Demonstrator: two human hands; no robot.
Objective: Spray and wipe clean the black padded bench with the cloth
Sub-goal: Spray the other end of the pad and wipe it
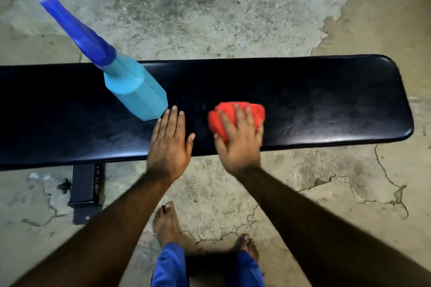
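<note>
The black padded bench (326,105) runs across the view from the left edge to its rounded right end. A light blue spray bottle (137,91) with a dark blue trigger head stands on the bench left of centre. My left hand (170,142) lies flat on the padding with fingers spread, its fingertips just beside the bottle's base, holding nothing. My right hand (240,140) presses down on a bunched red cloth (233,114) on the bench, fingers over the top of it.
A black metal bench leg (84,191) stands on the floor under the left part of the bench. The floor is cracked, stained concrete (210,7). My bare feet (165,223) and blue trouser legs are below the bench's near edge.
</note>
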